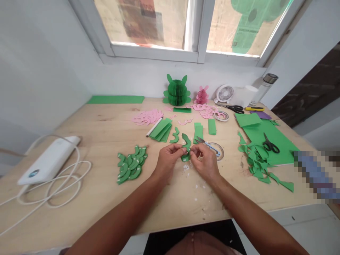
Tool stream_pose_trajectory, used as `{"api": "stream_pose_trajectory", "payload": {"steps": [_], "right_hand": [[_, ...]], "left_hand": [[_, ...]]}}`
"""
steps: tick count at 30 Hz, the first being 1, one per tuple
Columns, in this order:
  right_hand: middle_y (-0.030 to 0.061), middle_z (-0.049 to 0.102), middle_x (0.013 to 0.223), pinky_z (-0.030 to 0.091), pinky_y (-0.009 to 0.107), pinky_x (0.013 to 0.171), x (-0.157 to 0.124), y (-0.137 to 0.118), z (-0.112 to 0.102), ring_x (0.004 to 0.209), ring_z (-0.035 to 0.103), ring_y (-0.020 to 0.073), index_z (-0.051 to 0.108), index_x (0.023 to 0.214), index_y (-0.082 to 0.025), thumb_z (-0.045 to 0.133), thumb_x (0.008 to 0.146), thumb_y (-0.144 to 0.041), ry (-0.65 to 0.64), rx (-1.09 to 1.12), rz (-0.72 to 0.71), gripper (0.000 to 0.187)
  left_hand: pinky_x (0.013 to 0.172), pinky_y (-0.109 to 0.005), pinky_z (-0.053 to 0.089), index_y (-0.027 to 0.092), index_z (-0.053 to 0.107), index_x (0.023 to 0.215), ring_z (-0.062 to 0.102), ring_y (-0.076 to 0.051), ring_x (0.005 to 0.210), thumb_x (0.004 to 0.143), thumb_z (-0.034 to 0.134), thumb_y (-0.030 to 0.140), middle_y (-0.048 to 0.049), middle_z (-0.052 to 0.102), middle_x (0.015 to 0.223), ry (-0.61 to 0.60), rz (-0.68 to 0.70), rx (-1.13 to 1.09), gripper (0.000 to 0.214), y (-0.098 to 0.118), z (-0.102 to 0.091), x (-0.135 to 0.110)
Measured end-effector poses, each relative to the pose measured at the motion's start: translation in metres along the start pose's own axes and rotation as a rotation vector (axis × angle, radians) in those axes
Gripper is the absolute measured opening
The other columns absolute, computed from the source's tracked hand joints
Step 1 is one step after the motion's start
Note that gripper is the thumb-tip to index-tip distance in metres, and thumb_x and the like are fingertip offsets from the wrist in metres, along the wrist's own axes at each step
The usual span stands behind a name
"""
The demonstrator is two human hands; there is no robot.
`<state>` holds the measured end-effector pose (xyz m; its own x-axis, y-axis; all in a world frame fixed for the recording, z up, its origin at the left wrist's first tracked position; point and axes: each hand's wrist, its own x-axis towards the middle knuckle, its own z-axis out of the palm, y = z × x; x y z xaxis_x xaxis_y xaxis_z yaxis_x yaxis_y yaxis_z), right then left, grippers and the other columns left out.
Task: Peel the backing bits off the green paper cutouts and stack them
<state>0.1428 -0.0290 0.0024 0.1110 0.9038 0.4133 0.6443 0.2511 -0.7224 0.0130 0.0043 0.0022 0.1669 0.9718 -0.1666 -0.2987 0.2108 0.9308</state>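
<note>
My left hand and my right hand meet over the middle of the wooden table. Both pinch a small curved green paper cutout between their fingertips, just above the table top. Left of my hands lies a pile of similar green curved cutouts. More green cutouts and folded green strips lie just beyond. Tiny white paper bits dot the wood under my hands.
A white power bank with coiled cable lies at left. Green paper scraps, black scissors on a green sheet, tape roll, pink cutouts, green and pink honeycomb figures, a small fan.
</note>
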Motion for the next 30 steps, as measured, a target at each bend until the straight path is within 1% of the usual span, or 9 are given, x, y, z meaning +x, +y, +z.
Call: {"api": "stream_pose_trajectory", "payload": {"steps": [11, 21, 25, 30], "right_hand": [[-0.0004, 0.059, 0.062, 0.041, 0.025, 0.059, -0.0017, 0.0037, 0.0026, 0.055, 0.051, 0.013, 0.057, 0.071, -0.019, 0.052, 0.075, -0.018, 0.039, -0.084, -0.065, 0.006], [-0.0004, 0.06, 0.062, 0.041, 0.024, 0.058, -0.0013, 0.0062, 0.0034, 0.055, 0.052, 0.0125, 0.056, 0.069, -0.019, 0.051, 0.075, -0.017, 0.05, -0.112, -0.096, 0.008], [-0.0008, 0.057, 0.06, 0.04, 0.024, 0.058, -0.001, 0.006, 0.0045, 0.055, 0.051, 0.0126, 0.054, 0.067, -0.019, 0.05, 0.074, -0.016, 0.052, -0.129, -0.089, 0.008], [-0.0018, 0.055, 0.058, 0.039, 0.024, 0.056, -0.0011, 0.0065, 0.0055, 0.054, 0.049, 0.0121, 0.053, 0.067, -0.019, 0.051, 0.072, -0.016, 0.035, -0.104, -0.037, 0.007]], "left_hand": [[0.066, -0.023, 0.043, 0.014, 0.063, 0.063, 0.055, -0.01, 0.06, 0.058, 0.074, 0.022, 0.0012, 0.062, 0.059, -0.02, 0.001, 0.001, 0.014, -0.0015, 0.0016, -0.0016], [0.066, -0.024, 0.044, 0.014, 0.064, 0.062, 0.056, -0.011, 0.06, 0.057, 0.074, 0.023, 0.0009, 0.062, 0.059, -0.01, -0.002, 0.021, 0.014, -0.0013, 0.0022, -0.0016], [0.065, -0.024, 0.044, 0.014, 0.064, 0.062, 0.055, -0.011, 0.06, 0.057, 0.074, 0.023, 0.001, 0.062, 0.059, -0.011, 0.012, 0.03, 0.014, -0.0026, 0.0019, -0.0013], [0.065, -0.024, 0.043, 0.015, 0.064, 0.061, 0.056, -0.011, 0.059, 0.056, 0.074, 0.023, 0.0012, 0.063, 0.059, -0.013, 0.002, 0.016, 0.014, -0.0038, 0.002, -0.0007]]}}
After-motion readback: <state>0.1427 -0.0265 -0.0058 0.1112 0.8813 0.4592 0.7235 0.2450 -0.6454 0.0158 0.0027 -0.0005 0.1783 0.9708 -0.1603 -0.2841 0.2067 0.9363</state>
